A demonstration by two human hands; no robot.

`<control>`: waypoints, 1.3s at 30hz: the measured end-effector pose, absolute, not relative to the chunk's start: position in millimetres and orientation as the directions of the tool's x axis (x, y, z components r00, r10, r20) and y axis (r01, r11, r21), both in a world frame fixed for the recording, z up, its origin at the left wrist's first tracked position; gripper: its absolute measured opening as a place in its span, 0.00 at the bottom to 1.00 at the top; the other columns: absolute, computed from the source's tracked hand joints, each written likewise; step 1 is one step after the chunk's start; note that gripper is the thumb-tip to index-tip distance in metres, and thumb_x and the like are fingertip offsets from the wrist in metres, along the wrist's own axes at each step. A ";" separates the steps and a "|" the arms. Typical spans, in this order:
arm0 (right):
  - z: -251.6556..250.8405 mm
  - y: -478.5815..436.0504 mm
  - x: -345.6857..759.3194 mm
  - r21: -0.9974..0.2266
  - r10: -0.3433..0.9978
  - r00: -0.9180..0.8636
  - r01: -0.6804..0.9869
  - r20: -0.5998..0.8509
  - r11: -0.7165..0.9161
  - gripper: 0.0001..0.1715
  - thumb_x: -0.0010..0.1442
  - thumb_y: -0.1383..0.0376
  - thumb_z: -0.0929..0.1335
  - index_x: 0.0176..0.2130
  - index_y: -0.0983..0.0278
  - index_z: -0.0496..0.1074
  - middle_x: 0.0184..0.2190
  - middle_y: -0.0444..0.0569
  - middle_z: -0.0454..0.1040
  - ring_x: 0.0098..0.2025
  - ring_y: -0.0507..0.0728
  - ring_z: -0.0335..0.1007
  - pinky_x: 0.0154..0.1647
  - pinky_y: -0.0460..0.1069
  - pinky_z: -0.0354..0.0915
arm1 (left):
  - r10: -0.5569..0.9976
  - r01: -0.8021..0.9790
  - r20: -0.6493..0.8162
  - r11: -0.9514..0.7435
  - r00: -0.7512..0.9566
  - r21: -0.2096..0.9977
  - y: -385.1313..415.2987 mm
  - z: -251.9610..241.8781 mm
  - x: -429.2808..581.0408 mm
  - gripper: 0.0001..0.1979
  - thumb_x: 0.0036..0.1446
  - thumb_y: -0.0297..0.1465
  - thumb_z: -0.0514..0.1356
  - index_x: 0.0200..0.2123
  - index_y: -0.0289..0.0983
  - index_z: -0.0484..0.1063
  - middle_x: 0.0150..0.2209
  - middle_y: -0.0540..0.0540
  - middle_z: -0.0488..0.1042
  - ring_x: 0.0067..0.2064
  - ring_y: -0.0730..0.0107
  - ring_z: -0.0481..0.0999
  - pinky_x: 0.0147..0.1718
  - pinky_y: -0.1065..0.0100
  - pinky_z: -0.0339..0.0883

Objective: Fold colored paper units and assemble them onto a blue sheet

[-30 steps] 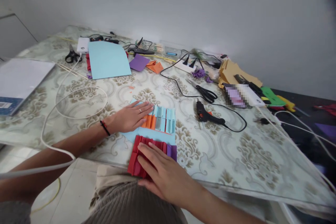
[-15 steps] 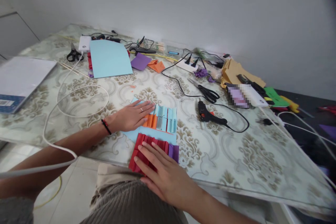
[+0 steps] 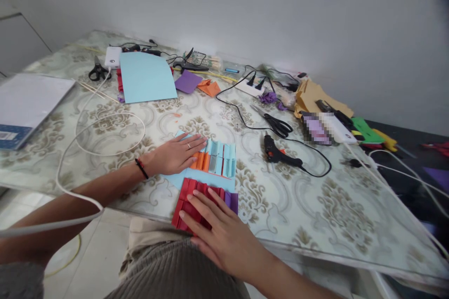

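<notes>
My left hand [image 3: 177, 153] lies flat, fingers stretched out, on a light blue paper sheet [image 3: 210, 180] that bears folded strips of orange paper [image 3: 201, 161] and light blue paper [image 3: 228, 161]. A ring and a dark red bracelet are on that arm. Nearer to me, my right hand [image 3: 219, 229] rests with spread fingers on a folded red paper piece [image 3: 184, 201], which has a purple folded strip [image 3: 231, 202] at its right end. The palm hides part of the red piece, and the left fingers cover some of the strips.
A glue gun [image 3: 280, 153] and black-handled scissors [image 3: 275, 122] lie to the right, with a cord curving around. Behind are a big light blue sheet [image 3: 147, 77], purple paper [image 3: 188, 81], orange paper [image 3: 209, 87] and a power strip [image 3: 249, 87]. A white cable [image 3: 77, 135] loops at left.
Both hands stay on the paper pieces. My right hand has shifted very slightly to the right over the red piece; the rest of the table looks the same.
</notes>
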State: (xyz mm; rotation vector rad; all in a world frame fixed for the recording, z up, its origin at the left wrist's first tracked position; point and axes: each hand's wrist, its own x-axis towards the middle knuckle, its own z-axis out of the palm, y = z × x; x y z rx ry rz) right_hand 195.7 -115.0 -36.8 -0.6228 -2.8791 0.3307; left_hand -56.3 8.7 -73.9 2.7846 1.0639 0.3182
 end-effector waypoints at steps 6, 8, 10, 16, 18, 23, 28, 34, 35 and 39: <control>-36.6 -118.4 195.5 -0.249 0.434 -0.893 0.397 0.117 0.883 0.28 0.74 0.62 0.64 0.69 0.63 0.65 0.72 0.58 0.62 0.75 0.70 0.53 0.73 0.69 0.59 | 0.669 0.638 0.149 -0.741 0.728 0.207 8.9 -74.7 -56.6 0.28 0.76 0.36 0.44 0.75 0.37 0.51 0.76 0.41 0.55 0.77 0.58 0.50 0.74 0.51 0.42; -36.4 -119.3 195.6 -0.243 0.433 -0.893 0.397 0.119 0.885 0.27 0.74 0.62 0.63 0.69 0.63 0.65 0.71 0.59 0.63 0.75 0.69 0.54 0.72 0.69 0.60 | 0.668 0.636 0.153 -0.742 0.728 0.210 9.1 -75.0 -56.8 0.28 0.76 0.36 0.44 0.75 0.37 0.52 0.76 0.41 0.56 0.77 0.58 0.50 0.74 0.52 0.42; -36.7 -119.6 195.8 -0.235 0.433 -0.893 0.397 0.127 0.887 0.27 0.74 0.62 0.63 0.68 0.64 0.66 0.70 0.60 0.65 0.73 0.69 0.57 0.71 0.69 0.61 | 0.667 0.632 0.164 -0.743 0.727 0.220 9.3 -75.5 -57.0 0.28 0.75 0.35 0.45 0.75 0.37 0.52 0.75 0.41 0.57 0.77 0.58 0.51 0.74 0.52 0.42; -37.2 -115.6 194.5 -0.211 0.431 -0.883 0.392 0.188 0.895 0.19 0.74 0.58 0.64 0.56 0.66 0.74 0.59 0.60 0.76 0.66 0.67 0.69 0.72 0.67 0.60 | 0.659 0.629 0.176 -0.752 0.731 0.198 8.6 -75.0 -56.9 0.28 0.76 0.35 0.44 0.75 0.35 0.52 0.75 0.40 0.57 0.77 0.57 0.52 0.74 0.51 0.43; -34.4 -113.1 192.4 -0.211 0.422 -0.892 0.386 0.165 0.898 0.19 0.74 0.57 0.64 0.54 0.66 0.75 0.59 0.59 0.77 0.65 0.67 0.70 0.73 0.66 0.58 | 0.659 0.636 0.163 -0.751 0.734 0.176 8.2 -73.9 -56.6 0.28 0.76 0.35 0.43 0.74 0.33 0.53 0.75 0.40 0.57 0.77 0.57 0.52 0.74 0.52 0.43; -23.8 -107.0 183.8 -0.205 0.405 -0.914 0.389 0.041 0.898 0.21 0.74 0.55 0.63 0.56 0.66 0.73 0.67 0.61 0.68 0.66 0.68 0.67 0.74 0.67 0.54 | 0.665 0.643 0.153 -0.747 0.731 0.170 8.0 -72.9 -56.2 0.28 0.76 0.36 0.44 0.73 0.33 0.55 0.75 0.40 0.57 0.77 0.57 0.53 0.74 0.52 0.43; -18.8 -104.3 178.0 -0.189 0.374 -0.926 0.376 -0.046 0.907 0.23 0.74 0.53 0.63 0.58 0.65 0.71 0.70 0.61 0.65 0.66 0.70 0.66 0.73 0.71 0.53 | 0.663 0.636 0.159 -0.748 0.732 0.191 8.3 -73.6 -56.2 0.28 0.76 0.36 0.44 0.74 0.34 0.54 0.75 0.40 0.57 0.77 0.57 0.53 0.74 0.51 0.44; -26.2 -107.6 181.2 -0.184 0.382 -0.923 0.383 -0.042 0.905 0.26 0.75 0.52 0.62 0.63 0.65 0.68 0.71 0.60 0.63 0.68 0.70 0.64 0.72 0.71 0.52 | 0.667 0.638 0.155 -0.743 0.728 0.200 7.9 -72.9 -55.7 0.27 0.75 0.35 0.44 0.73 0.34 0.56 0.75 0.40 0.57 0.76 0.56 0.53 0.74 0.52 0.43; -28.2 -108.5 181.9 -0.183 0.390 -0.920 0.390 -0.038 0.902 0.28 0.75 0.52 0.61 0.64 0.65 0.67 0.72 0.59 0.63 0.68 0.70 0.64 0.72 0.71 0.52 | 0.667 0.637 0.155 -0.743 0.729 0.204 7.9 -72.8 -55.7 0.27 0.75 0.35 0.45 0.73 0.34 0.56 0.75 0.40 0.57 0.77 0.56 0.53 0.74 0.52 0.43; -35.6 -111.0 182.7 -0.159 0.396 -0.918 0.394 -0.022 0.905 0.31 0.75 0.52 0.61 0.68 0.68 0.65 0.73 0.60 0.60 0.70 0.69 0.61 0.74 0.70 0.51 | 0.667 0.635 0.158 -0.743 0.728 0.213 7.7 -72.4 -55.9 0.28 0.75 0.35 0.45 0.73 0.34 0.56 0.75 0.39 0.57 0.77 0.56 0.52 0.74 0.51 0.44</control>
